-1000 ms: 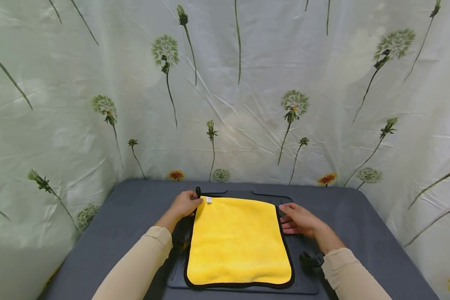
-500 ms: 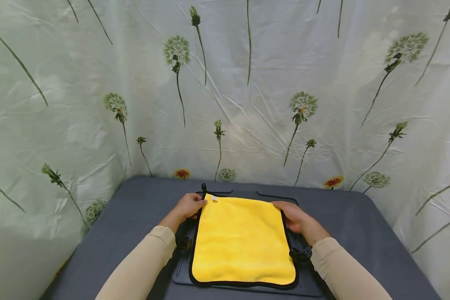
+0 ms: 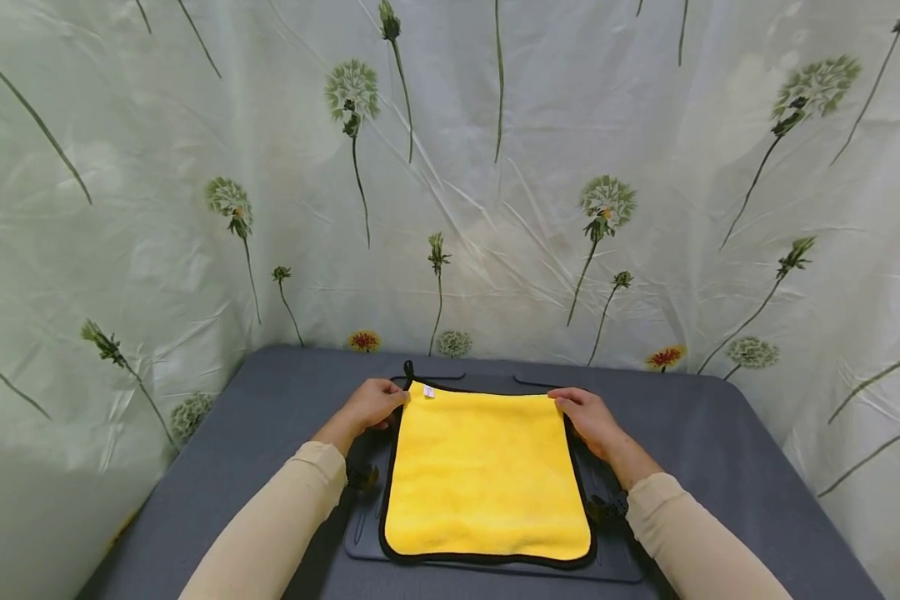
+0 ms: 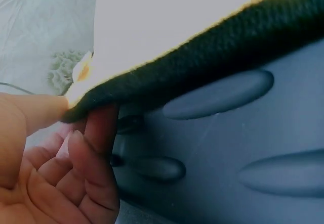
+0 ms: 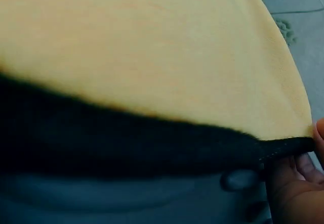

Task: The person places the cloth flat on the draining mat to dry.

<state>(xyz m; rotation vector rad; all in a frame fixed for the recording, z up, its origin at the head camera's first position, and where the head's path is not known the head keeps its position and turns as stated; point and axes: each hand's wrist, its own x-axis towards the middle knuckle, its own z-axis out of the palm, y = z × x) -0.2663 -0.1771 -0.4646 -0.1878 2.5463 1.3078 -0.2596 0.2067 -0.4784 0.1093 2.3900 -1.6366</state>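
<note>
A yellow cleaning cloth [image 3: 487, 475] with black edging is spread out flat, its far edge raised slightly toward the hands. At its far left corner are a small white tag [image 3: 428, 392] and a black loop [image 3: 408, 369]. That corner is pinched by my left hand [image 3: 371, 404]; in the left wrist view the thumb lies over the edging [image 4: 167, 64] with fingers beneath. My right hand [image 3: 588, 421] pinches the far right corner, thumb above and fingers under the black edging [image 5: 286, 148] in the right wrist view.
Under the cloth lies a dark grey plastic board [image 3: 618, 567] with moulded grooves, on a grey-covered table [image 3: 727, 467]. A pale curtain [image 3: 495, 167] printed with dandelions hangs behind the table and at both sides.
My right hand has come in from beside the cloth and taken hold of its far right corner. The far edge now looks straighter. My left hand keeps its grip on the left corner.
</note>
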